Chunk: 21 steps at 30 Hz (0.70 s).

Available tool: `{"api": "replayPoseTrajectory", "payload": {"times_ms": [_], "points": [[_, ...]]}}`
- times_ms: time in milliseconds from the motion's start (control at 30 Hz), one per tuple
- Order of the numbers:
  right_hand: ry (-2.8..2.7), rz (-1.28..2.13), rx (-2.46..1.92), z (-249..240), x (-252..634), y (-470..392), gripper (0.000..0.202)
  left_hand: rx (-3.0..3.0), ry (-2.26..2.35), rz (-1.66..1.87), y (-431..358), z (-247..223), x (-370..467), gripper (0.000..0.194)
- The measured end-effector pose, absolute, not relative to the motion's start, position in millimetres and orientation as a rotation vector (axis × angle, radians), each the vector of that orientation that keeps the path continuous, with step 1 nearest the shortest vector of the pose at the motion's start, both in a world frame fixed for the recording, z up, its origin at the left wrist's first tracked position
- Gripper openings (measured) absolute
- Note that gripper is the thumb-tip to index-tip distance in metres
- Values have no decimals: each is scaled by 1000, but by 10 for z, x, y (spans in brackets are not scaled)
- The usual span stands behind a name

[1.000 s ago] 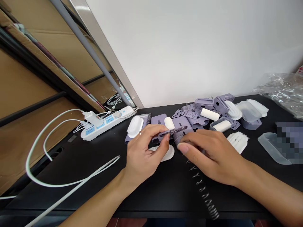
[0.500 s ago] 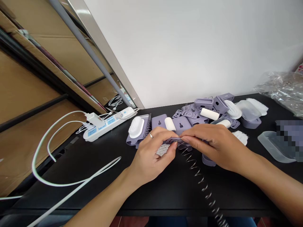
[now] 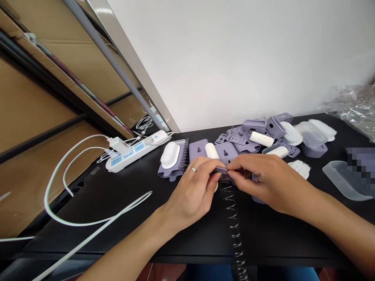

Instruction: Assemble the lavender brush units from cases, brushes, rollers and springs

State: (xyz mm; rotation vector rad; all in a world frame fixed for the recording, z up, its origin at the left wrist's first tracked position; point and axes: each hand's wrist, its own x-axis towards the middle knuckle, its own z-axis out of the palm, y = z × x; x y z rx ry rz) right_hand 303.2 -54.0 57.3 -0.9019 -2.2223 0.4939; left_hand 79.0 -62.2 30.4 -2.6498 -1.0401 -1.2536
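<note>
The left hand [image 3: 191, 191] pinches a thin purple piece [image 3: 219, 169] above the black table [image 3: 181, 242]. The right hand [image 3: 265, 179], its thumb lower a second ago, now closes on the piece's right end. The coil spring [image 3: 236, 236], earlier slanting rightward, trails nearly straight toward the near edge.

Thin purple piece [image 3: 220, 169], edge-on, above a long, stretched metal spring [image 3: 233, 226].
</note>
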Motion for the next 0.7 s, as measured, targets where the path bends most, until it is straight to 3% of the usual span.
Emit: {"api": "replayPoseTrajectory", "payload": {"times_ms": [233, 400, 700], "points": [[-1885, 842, -980, 565, 2955, -596, 17, -2708, -1492, -2070, -586, 319, 836, 18], [-1797, 882, -952, 524, 2907, -596, 16, -2852, -1631, -2549, -571, 325, 849, 14], [-1809, 985, -937, 494, 2903, -602, 18, -2841, -1654, -2522, -654, 403, 856, 8]]}}
